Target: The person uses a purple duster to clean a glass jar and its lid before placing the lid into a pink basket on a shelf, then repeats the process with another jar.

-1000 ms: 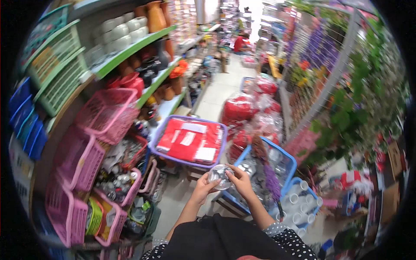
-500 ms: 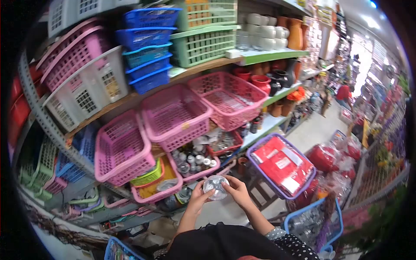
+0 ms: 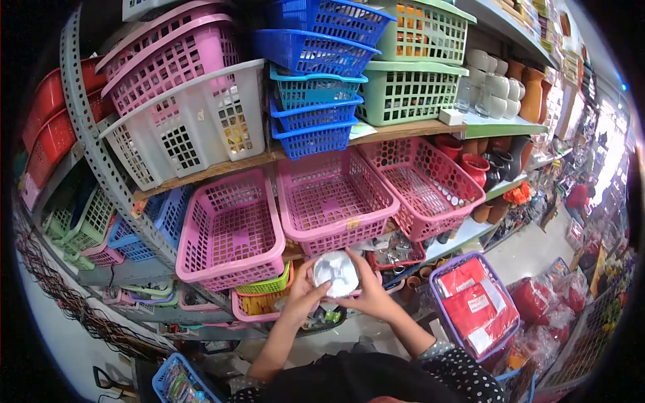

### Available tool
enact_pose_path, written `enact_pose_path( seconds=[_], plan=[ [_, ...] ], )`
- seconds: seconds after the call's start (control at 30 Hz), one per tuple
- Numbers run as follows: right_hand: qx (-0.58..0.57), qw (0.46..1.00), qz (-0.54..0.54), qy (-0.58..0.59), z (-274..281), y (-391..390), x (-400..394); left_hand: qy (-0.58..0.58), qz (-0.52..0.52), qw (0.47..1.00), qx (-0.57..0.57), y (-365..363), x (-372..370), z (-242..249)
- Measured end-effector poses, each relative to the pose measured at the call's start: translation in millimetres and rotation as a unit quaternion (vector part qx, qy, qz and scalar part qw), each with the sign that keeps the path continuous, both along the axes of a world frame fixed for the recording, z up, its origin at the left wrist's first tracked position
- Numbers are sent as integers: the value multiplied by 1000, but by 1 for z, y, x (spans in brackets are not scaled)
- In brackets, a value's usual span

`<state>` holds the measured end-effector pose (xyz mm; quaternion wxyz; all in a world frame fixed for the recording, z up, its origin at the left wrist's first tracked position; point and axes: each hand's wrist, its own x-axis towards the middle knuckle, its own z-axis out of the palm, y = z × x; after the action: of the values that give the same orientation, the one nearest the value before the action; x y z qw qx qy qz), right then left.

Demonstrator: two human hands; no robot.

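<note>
A round, shiny object, clear and whitish like a small glass dish (image 3: 336, 275), sits between my two hands in front of my chest. My left hand (image 3: 304, 297) grips its left side, thumb on the near edge. On the opposite side my right hand (image 3: 371, 299) wraps its fingers round the rim. Just beyond it is a pink plastic basket (image 3: 349, 232) on the shelf, with another pink basket (image 3: 269, 258) to the left. The underside of the dish is hidden.
Shelves ahead carry stacked blue baskets (image 3: 316, 101), green baskets (image 3: 410, 94) and a white basket (image 3: 195, 127). A perforated metal post (image 3: 101, 141) stands at left. To the right, a purple-rimmed basket (image 3: 514, 329) holds red packets. A blue basket (image 3: 161, 376) lies low at left.
My view has turned left and come closer to the shelves. Both hands still hold the dish, now raised in front of the pink baskets, with its face tilted differently.
</note>
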<state>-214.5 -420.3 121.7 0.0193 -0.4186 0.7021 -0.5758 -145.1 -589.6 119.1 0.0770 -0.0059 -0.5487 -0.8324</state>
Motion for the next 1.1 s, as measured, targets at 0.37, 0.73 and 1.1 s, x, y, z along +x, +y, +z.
enact_pose_path(
  seconds=[0.37, 0.73, 1.1],
  plan=[
    [-15, 997, 54, 54, 80, -69, -170, 4, -10, 938, -347, -64, -133, 61],
    [462, 861, -5, 211, 2, -213, -288, -210, -201, 861, -418, -88, -159, 63],
    [553, 828, -44, 79, -57, -235, -271, -138, 308, 561, -756, -101, -161, 29]
  ],
)
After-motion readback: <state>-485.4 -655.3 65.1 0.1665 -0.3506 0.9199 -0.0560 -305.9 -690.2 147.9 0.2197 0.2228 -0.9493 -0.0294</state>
